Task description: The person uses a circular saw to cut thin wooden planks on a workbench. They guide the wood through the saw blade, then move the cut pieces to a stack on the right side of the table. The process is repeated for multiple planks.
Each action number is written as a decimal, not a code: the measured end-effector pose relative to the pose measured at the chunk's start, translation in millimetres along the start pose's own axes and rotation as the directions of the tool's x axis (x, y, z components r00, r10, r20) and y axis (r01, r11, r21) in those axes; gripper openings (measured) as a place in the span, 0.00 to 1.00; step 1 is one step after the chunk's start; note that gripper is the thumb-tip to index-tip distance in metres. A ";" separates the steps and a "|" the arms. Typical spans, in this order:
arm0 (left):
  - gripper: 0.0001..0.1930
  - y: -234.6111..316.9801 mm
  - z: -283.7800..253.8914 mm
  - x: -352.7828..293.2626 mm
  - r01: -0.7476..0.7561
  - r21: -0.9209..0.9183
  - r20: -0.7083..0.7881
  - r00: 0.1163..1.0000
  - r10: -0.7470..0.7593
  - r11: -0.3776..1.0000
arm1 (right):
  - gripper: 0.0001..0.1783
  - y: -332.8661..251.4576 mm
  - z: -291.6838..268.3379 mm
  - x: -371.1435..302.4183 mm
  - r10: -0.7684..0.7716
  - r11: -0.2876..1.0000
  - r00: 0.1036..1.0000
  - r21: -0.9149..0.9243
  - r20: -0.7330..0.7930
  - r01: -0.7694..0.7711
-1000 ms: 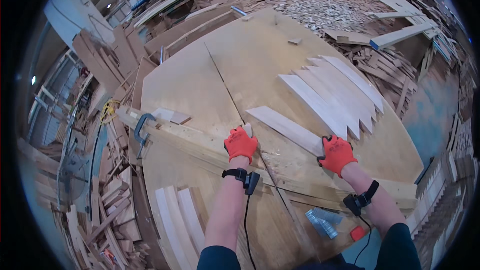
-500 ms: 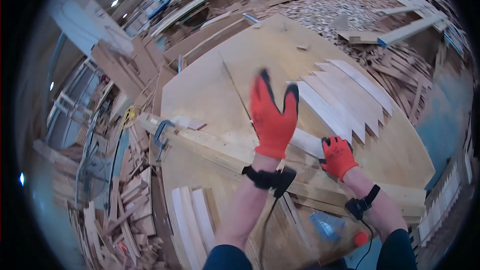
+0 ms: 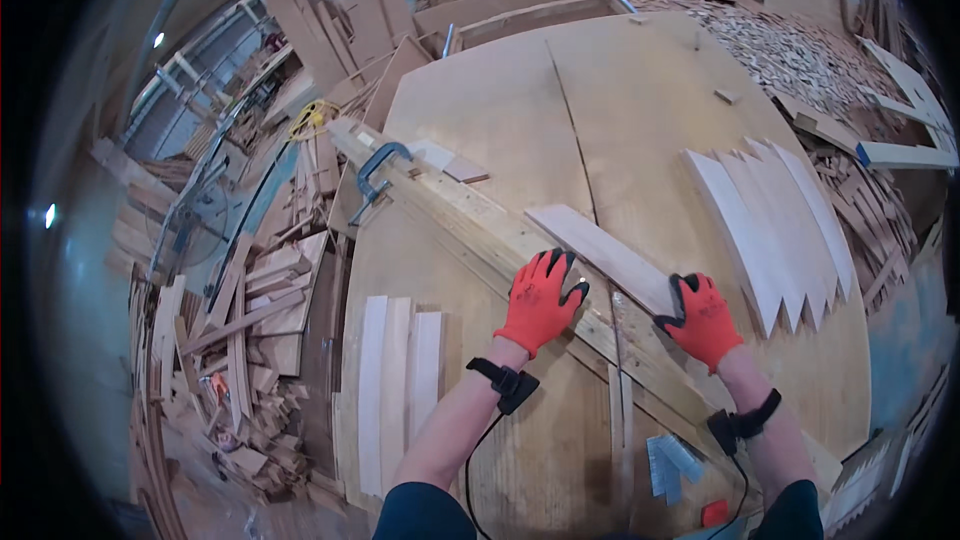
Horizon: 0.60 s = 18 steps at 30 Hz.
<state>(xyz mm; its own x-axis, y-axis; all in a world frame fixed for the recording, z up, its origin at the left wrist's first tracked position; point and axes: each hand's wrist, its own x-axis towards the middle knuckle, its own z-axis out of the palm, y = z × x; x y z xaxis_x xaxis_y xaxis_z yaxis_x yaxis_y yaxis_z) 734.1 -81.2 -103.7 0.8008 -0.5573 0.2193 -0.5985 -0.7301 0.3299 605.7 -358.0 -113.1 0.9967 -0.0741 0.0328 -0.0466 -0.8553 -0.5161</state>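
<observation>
My right hand [image 3: 704, 318], in a red glove with black fingertips, grips the near end of a pale wooden board [image 3: 610, 252] lying slantwise on the plywood tabletop [image 3: 480, 110]. My left hand [image 3: 541, 302], gloved alike, rests on the long wooden beam [image 3: 470, 225], its fingers bent and its thumb apart. I make out nothing held in it. A blue C-clamp [image 3: 378, 172] sits on the beam's far left end. To the right lie several pale boards [image 3: 765, 225] side by side, with pointed near ends.
Several wood strips [image 3: 398, 380] lie at the table's near left. Blue-grey pieces [image 3: 672, 465] and a red object [image 3: 714, 513] lie near the front edge. Offcuts [image 3: 265, 340] are heaped left of the table, and more scrap [image 3: 770, 55] spreads beyond it.
My left hand has come down from above the table onto the beam. My right hand stays at the board's end. The view has shifted, uncovering the board.
</observation>
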 end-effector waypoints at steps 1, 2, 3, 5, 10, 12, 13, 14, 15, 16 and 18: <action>0.31 -8.8 1.4 0.0 0.002 0.026 -0.005 1.000 -0.002 1.000 | 0.36 -7.0 12.2 16.9 -0.017 1.000 1.000 -0.003 0.019 0.017; 0.31 -15.2 3.2 4.8 -0.006 0.046 -0.012 1.000 0.007 0.999 | 0.36 -11.9 21.0 34.8 -0.025 1.000 0.999 -0.014 0.030 0.026; 0.30 -18.8 3.6 10.8 0.008 0.059 0.006 1.000 -0.008 0.998 | 0.32 -15.5 27.3 52.2 0.004 1.000 0.998 -0.001 0.058 -0.004; 0.28 -29.2 6.3 24.9 0.025 0.087 0.028 0.999 -0.028 0.996 | 0.30 -7.6 52.9 81.0 -0.125 0.991 0.992 -0.057 0.002 0.125; 0.25 -61.2 13.6 50.1 0.059 0.176 0.069 0.995 -0.072 0.983 | 0.23 -13.6 83.7 113.7 -0.214 0.972 0.972 0.073 -0.100 0.222; 0.27 -64.1 17.4 53.6 0.138 0.186 0.126 0.978 -0.163 0.973 | 0.21 -16.8 89.2 118.5 -0.223 0.966 0.970 0.115 -0.096 0.234; 0.27 -60.8 16.6 54.9 0.162 0.205 0.152 0.969 -0.194 0.965 | 0.20 -19.4 90.2 121.7 -0.227 0.962 0.969 0.135 -0.094 0.238; 0.27 -58.8 13.0 57.9 0.175 0.235 0.173 0.960 -0.218 0.956 | 0.20 -23.3 91.6 127.6 -0.230 0.960 0.967 0.134 -0.109 0.244; 0.28 -58.1 13.5 59.3 0.180 0.219 0.181 0.958 -0.221 0.959 | 0.19 -27.1 92.9 133.7 -0.233 0.959 0.965 0.133 -0.124 0.249; 0.28 -57.4 17.2 59.8 0.191 0.222 0.166 0.959 -0.230 0.956 | 0.19 -30.6 94.0 138.8 -0.234 0.959 0.962 0.131 -0.140 0.252; 0.28 -58.5 19.3 58.2 0.209 0.244 0.138 0.959 -0.247 0.947 | 0.18 -41.6 98.8 146.1 -0.231 0.960 0.959 0.124 -0.164 0.252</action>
<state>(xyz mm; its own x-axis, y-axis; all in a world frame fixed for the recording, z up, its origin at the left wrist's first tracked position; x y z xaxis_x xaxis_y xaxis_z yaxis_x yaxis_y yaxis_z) 815.2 -78.5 -127.9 0.9126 -0.4088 0.0026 -0.4055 -0.9042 0.1339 759.8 -282.6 -171.4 0.9560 0.0423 0.2904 0.2146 -0.7758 -0.5934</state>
